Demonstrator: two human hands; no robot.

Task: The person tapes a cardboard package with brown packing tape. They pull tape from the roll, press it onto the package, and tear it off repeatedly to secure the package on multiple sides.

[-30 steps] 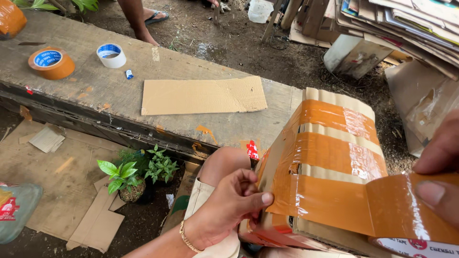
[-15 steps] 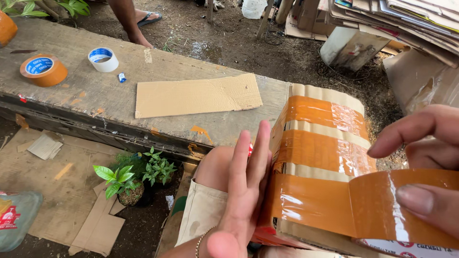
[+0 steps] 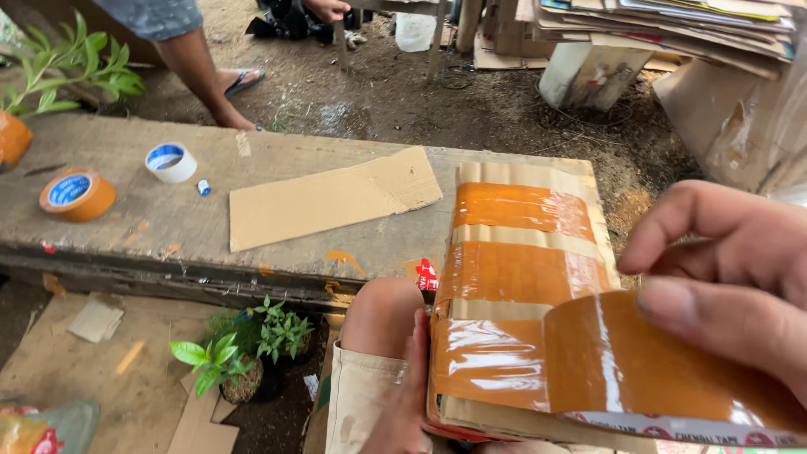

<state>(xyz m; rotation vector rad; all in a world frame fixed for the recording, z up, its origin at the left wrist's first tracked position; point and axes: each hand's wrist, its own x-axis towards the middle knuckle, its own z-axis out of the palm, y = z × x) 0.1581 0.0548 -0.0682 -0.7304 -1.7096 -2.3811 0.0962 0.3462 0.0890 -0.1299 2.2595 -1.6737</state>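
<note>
Lower right: right hand [image 3: 731, 286] fingers pinching brown tape roll [image 3: 664, 370]; left hand [image 3: 408, 395] flat, fingers straight, against taped cardboard bundle [image 3: 521, 277].

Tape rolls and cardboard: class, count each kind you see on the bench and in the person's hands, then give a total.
Brown tape rolls: 2, one on the bench, one held by the right hand at.
White tape roll with blue core: 1.
Flat cardboard sheet: 1.
Taped cardboard bundle, steadied by the left hand: 1.
Total: 5.

Three tape rolls [image 3: 77, 195], one cardboard sheet [image 3: 332, 198], two potted plants [image 3: 244, 353]
</note>
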